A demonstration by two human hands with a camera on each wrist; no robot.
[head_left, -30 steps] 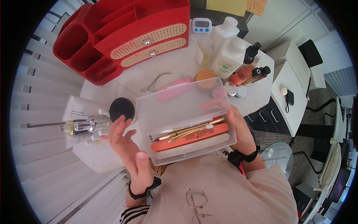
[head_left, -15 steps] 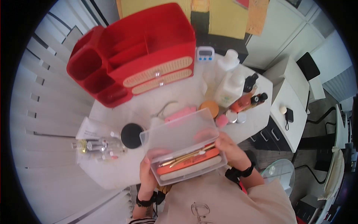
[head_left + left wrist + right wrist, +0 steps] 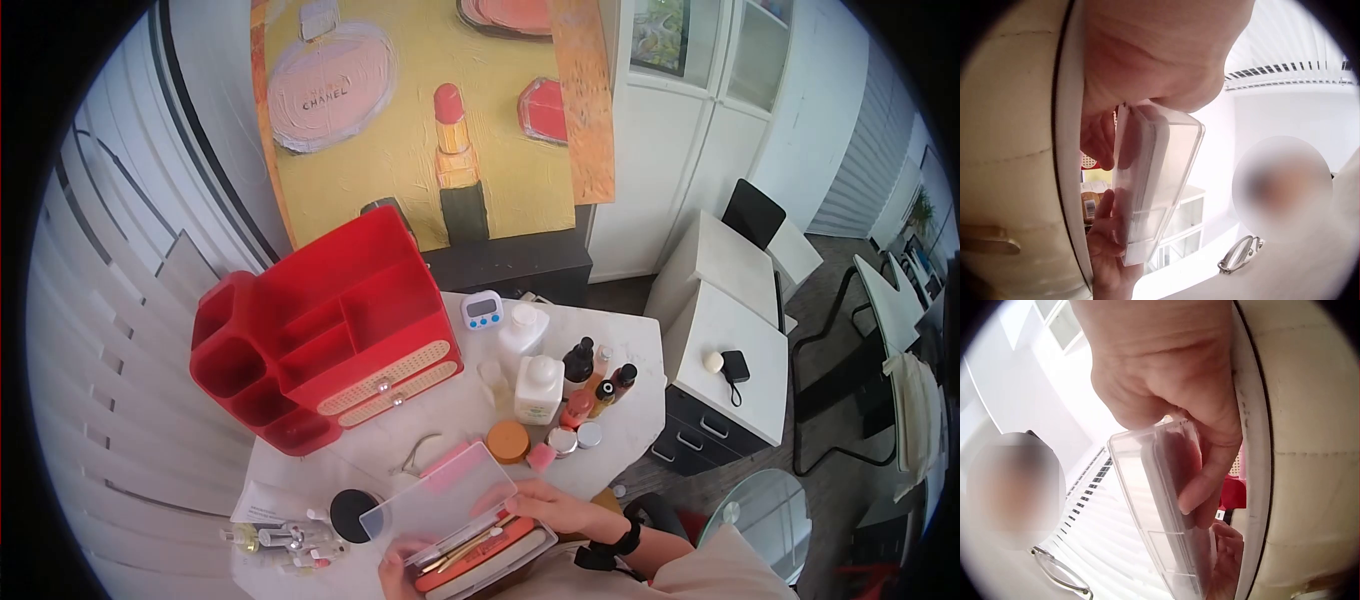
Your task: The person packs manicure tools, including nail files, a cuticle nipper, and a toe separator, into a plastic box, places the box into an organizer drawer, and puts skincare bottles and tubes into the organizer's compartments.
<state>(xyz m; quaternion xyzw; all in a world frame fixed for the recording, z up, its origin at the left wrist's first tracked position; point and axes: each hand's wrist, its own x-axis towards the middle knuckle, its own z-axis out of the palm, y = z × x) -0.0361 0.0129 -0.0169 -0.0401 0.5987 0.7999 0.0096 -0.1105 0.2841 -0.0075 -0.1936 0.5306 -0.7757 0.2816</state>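
1. The left hand grips the left end of a clear plastic box.
2. The right hand holds the right end, its fingertips showing through the raised lid.
3. The box sits between both hands at the near side of the counter; inside lie an orange file, a white file and thin gold sticks.
4. Beyond stands a red organizer, with white bottles to its right.

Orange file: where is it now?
In the head view, bottom centre, the orange file lies in the clear box, between the gold sticks and the pale file.
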